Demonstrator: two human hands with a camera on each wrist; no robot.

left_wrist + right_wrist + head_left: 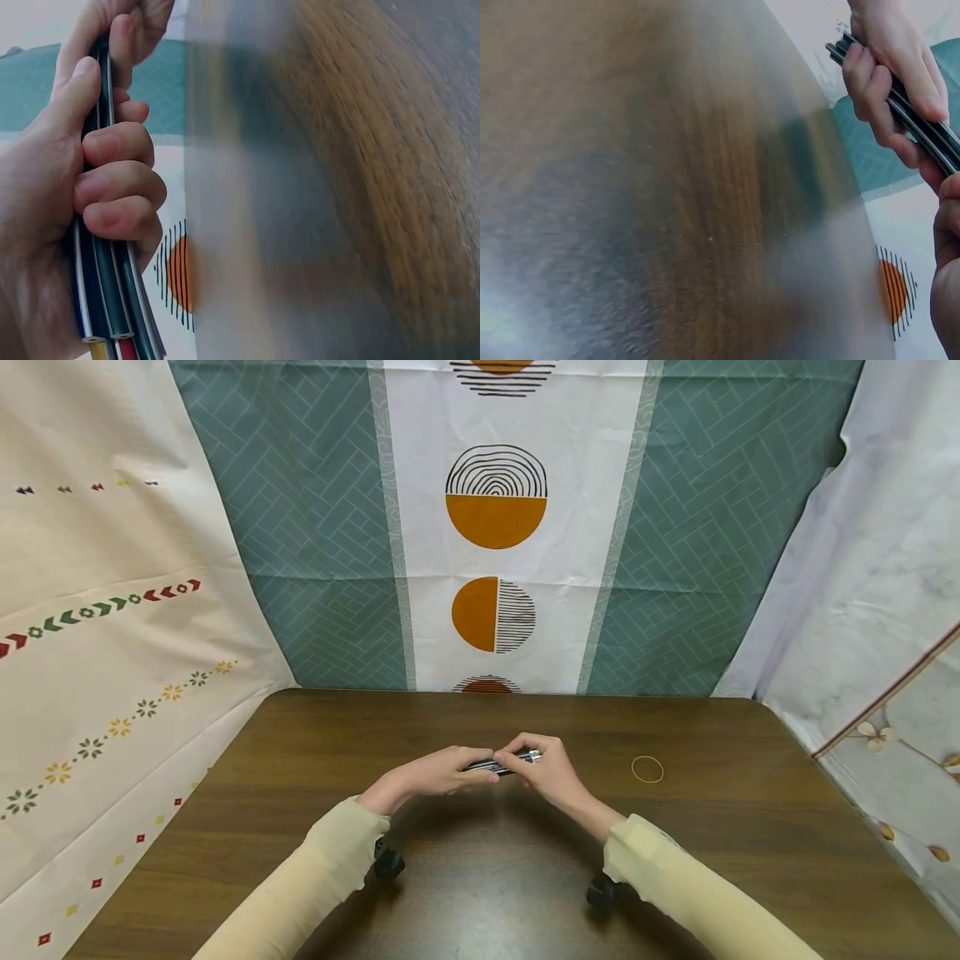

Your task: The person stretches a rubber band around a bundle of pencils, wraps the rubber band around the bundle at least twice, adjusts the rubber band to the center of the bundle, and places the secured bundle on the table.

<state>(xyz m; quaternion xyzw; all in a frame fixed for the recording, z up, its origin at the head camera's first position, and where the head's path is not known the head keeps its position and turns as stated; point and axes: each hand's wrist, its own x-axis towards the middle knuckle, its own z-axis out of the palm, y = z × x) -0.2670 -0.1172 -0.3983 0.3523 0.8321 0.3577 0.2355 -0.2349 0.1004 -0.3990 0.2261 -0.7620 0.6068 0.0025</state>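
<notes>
Above the table, both hands hold a bundle of slim, dark, pen-like sticks [487,766] with pale stripes. My left hand [438,772] is curled round the bundle; in the left wrist view its thumb lies along the sticks [105,281] and its fingers wrap over them. Yellow and red ends stick out at the bottom there. My right hand [546,767] pinches the bundle towards its other end, close to the left fingertips. In the right wrist view the dark sticks [915,124] run slantwise between the two hands.
A thin yellow rubber band [647,769] lies on the brown wooden table [712,835], to the right of the hands. Patterned cloths hang behind the table [495,527] and along both sides. Small black devices sit beneath both wrists.
</notes>
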